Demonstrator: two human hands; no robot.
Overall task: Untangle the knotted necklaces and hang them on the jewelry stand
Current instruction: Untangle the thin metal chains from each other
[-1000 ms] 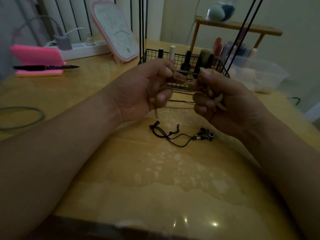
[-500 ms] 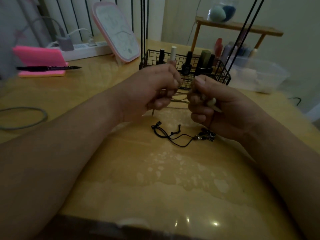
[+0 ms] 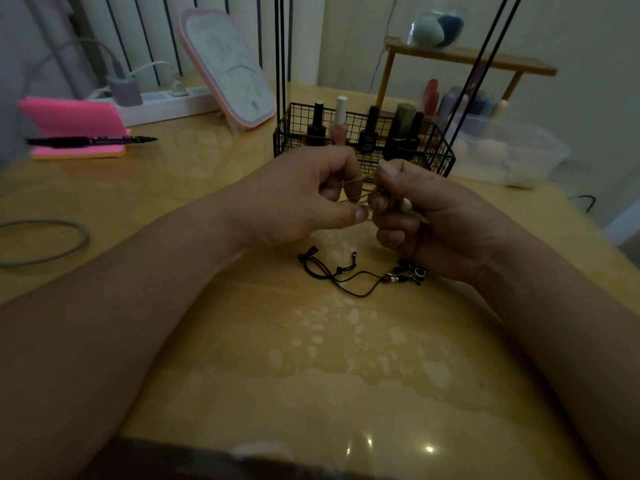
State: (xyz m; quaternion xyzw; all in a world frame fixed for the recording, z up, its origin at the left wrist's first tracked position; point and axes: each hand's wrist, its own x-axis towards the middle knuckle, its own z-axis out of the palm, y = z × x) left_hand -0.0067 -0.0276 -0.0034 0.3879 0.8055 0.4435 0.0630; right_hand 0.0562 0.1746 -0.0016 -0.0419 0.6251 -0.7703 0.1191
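A thin gold chain necklace [image 3: 360, 188] runs between my two hands above the table's middle. My left hand [image 3: 301, 199] pinches it between thumb and curled fingers. My right hand [image 3: 429, 216] grips the other part, where a ring-shaped piece and a pale pendant [image 3: 407, 203] show between the fingers. Below them on the table lies a black cord necklace [image 3: 339, 271] with dark and silver beads [image 3: 410, 273] at its right end, partly under my right hand. Thin black rods [image 3: 282, 53] rise from the wire basket behind; their top is out of frame.
A black wire basket [image 3: 287, 140] with nail polish bottles stands just behind my hands. Behind it lean a pink-framed mirror [image 3: 228, 67] and a wooden shelf [image 3: 467, 60]. A clear plastic box [image 3: 512, 150] sits at right, a pink pad with a pen [image 3: 90, 140] and a grey cable [image 3: 45, 242] at left.
Both hands have drawn closer together and shifted slightly lower, and the gold chain now shows taut between them. The black cord necklace has not moved.
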